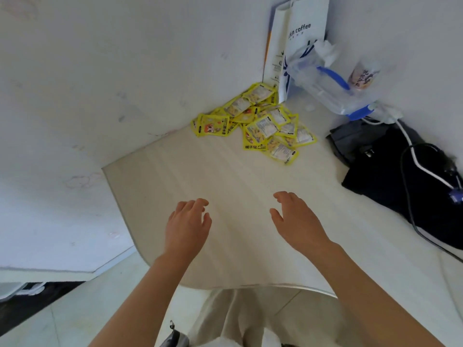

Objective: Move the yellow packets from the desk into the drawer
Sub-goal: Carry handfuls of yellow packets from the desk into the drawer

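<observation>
Several yellow packets (260, 123) lie in a loose heap at the far corner of the pale desk (225, 176), against the white wall. My left hand (188, 224) hovers over the near part of the desk, fingers apart, holding nothing. My right hand (295, 216) hovers beside it to the right, also empty with fingers spread. Both hands are well short of the heap. No drawer is in view.
A white paper coffee bag (303, 28) stands in the corner behind the packets. Next to it lie a clear plastic jug with a blue handle (325, 83) and a cup (362, 76). A black bag (406, 176) with cables (411, 146) covers the desk's right side.
</observation>
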Demonstrator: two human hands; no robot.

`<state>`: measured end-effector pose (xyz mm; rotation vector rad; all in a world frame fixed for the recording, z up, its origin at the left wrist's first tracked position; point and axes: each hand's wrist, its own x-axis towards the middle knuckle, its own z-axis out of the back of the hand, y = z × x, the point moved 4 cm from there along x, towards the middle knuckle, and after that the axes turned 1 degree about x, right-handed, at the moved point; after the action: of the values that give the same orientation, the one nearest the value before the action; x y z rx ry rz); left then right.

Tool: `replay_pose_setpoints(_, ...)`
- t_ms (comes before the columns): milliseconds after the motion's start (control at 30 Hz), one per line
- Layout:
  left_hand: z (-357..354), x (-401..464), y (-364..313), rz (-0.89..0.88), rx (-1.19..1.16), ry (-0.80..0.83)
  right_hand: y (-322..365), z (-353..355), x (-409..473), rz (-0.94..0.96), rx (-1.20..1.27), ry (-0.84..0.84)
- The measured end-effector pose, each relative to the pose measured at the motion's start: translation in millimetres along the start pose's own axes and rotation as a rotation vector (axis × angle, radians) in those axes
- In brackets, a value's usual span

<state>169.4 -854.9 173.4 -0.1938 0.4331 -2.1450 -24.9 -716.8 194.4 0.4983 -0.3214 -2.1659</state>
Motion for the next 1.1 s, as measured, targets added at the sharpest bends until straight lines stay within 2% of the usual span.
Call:
replay_pose_setpoints(433, 13, 171, 19, -0.166, 0.138, 0.085, -25, 21, 107, -0.113, -0.042, 0.001)
replay_pose_setpoints(833, -21, 278, 2, -0.109, 0.151, 0.193, -56, 32, 215, -0.143, -0.079, 0.090)
replay_pose_setpoints(1100, -53, 326, -3, -0.173, 0.163, 0.205, -73, 21, 272, -0.218, -0.104, 0.115)
